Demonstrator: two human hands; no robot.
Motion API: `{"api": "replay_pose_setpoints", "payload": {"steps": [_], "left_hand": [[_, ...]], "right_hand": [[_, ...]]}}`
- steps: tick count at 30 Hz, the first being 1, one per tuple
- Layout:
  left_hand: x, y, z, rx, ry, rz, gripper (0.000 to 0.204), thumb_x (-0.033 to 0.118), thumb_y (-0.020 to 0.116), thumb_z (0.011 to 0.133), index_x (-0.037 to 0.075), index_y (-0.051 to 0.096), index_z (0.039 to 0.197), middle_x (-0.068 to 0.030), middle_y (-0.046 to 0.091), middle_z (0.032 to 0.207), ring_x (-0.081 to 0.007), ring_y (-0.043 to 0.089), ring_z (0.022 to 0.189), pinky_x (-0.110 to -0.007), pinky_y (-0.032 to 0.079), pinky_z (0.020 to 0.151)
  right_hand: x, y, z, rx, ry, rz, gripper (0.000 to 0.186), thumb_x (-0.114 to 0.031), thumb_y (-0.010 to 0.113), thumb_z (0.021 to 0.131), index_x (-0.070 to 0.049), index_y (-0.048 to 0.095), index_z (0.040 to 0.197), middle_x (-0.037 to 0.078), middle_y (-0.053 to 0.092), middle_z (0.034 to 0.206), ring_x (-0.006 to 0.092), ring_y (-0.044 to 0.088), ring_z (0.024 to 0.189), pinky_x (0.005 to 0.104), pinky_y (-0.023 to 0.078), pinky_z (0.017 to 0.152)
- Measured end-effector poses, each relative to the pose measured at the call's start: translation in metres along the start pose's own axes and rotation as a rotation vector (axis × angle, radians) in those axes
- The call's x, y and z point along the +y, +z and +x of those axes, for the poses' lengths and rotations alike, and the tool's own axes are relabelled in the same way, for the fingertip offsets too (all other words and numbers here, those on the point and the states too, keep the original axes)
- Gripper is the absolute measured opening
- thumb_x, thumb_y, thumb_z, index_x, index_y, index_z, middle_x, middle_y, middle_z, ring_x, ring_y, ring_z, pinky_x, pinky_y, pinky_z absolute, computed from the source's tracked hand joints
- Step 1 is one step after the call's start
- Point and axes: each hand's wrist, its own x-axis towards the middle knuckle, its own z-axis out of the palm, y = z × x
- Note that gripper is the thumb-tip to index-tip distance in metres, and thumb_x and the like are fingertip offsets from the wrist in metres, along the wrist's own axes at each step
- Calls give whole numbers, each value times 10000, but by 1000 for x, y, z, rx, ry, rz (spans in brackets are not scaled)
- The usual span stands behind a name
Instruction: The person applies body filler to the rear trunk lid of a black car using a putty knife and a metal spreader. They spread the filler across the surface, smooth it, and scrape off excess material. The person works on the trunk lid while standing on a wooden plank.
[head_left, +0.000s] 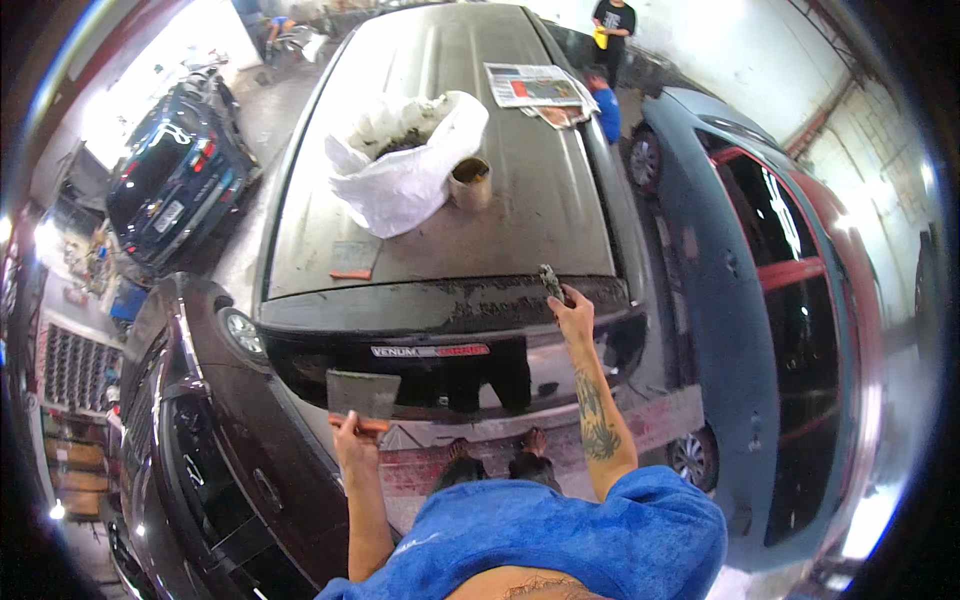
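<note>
My left hand [355,437] is closed round the orange-brown edge of a wide grey spreader [364,396], held up behind the car's rear. In my right hand [573,313] is a small dark grey, clumpy piece [549,283]; its exact kind does not show. That hand is over the rear edge of the dark car roof [470,245]. Rough dark residue [490,300] covers part of the black strip there. A second spreader [353,259] with an orange edge lies on the roof. Farther forward stand a white sack [385,195] with dark clumps inside and an open can [470,188].
Folded newspaper [535,90] lies at the roof's right side. My feet are on a worn, reddish plank [640,425]. A dark car [230,440] is close on the left, a grey-blue car [715,300] on the right. Two people [614,20] are beyond the newspaper.
</note>
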Motion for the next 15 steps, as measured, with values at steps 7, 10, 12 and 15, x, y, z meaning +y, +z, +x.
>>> {"api": "replay_pose_setpoints", "payload": {"steps": [7,10,12,15], "left_hand": [[-17,-20,-75,295,-11,-48,131,46,570,939,121,489,1010,-32,547,889,-190,591,802,-395,539,729],[-19,-30,-107,317,6,-99,179,18,589,914,136,507,1022,-13,565,899,-182,603,813,-389,536,753],[-23,-32,-120,367,9,-173,172,20,589,918,140,510,1013,-8,570,900,-178,608,803,-385,541,744],[-29,-32,-136,373,18,-171,150,18,587,923,135,522,989,-11,581,889,-174,623,814,-396,557,768]], "right_hand": [[15,126,126,-282,-455,-541,479,-189,705,775,-31,637,1223,159,672,1138,362,591,1066,452,464,909],[13,172,139,-319,-524,-692,502,-218,706,797,-92,611,1273,108,613,1282,382,477,1234,506,396,1002],[9,197,144,-350,-571,-756,512,-229,711,806,-121,599,1294,85,595,1311,378,443,1267,515,368,1026],[9,212,148,-339,-614,-842,518,-240,720,812,-153,591,1306,79,590,1308,379,438,1262,513,351,1030]]}}
